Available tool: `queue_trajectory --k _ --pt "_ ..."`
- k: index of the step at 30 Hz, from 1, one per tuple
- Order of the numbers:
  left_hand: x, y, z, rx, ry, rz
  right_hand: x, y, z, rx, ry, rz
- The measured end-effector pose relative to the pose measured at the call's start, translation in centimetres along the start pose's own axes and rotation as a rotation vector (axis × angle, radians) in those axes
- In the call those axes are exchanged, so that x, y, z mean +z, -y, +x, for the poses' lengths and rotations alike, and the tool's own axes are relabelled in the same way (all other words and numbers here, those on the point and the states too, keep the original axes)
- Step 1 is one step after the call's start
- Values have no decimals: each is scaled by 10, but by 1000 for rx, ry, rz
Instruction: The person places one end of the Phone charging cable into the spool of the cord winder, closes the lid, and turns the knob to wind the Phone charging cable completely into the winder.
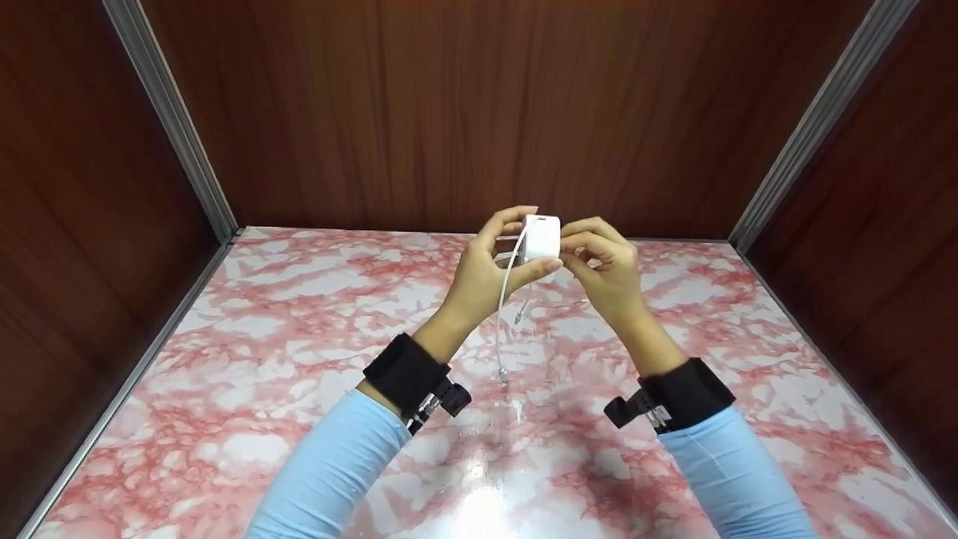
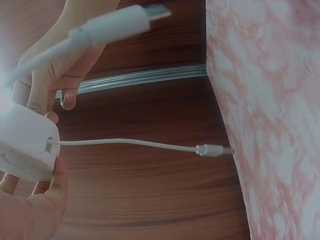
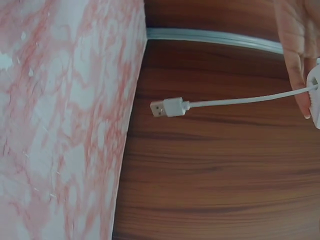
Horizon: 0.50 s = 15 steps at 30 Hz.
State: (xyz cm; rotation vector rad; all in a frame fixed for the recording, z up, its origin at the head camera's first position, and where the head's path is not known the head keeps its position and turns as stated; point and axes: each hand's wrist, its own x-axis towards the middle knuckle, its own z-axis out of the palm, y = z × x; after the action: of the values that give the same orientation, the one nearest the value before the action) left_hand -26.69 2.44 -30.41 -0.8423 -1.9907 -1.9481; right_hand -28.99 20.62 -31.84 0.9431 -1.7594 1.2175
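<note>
A small white cable case (image 1: 542, 238) with rounded edges is held up above the table. My left hand (image 1: 486, 269) grips it from the left, thumb in front and fingers behind. From the other side, the curled fingertips of my right hand (image 1: 606, 258) pinch at the case's right face; what lies between them is hidden. One white cable (image 1: 500, 322) hangs down in front of my left hand, and its small metal-tipped plug (image 2: 120, 25) looms close in the left wrist view. A second cable (image 3: 245, 101) leaves a slot in the case and ends in a USB plug (image 3: 172, 107).
A red-and-white marbled tabletop (image 1: 299, 389) lies below my hands. Dark wood panels (image 1: 449, 112) stand behind and at both sides, with metal strips (image 1: 179, 127) at the corners. Black wrist bands (image 1: 408, 374) carry small cameras.
</note>
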Motion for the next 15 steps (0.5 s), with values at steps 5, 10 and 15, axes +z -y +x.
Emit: queue_trajectory --k 5,10,15 --pt "1 0 0 6 -2 -1 -2 -2 1 5 21 26" --pt "2 0 0 -5 3 -8 -2 -2 0 82 39 92" --pt "2 -1 -1 -7 4 -3 -2 1 -2 211 37 166"
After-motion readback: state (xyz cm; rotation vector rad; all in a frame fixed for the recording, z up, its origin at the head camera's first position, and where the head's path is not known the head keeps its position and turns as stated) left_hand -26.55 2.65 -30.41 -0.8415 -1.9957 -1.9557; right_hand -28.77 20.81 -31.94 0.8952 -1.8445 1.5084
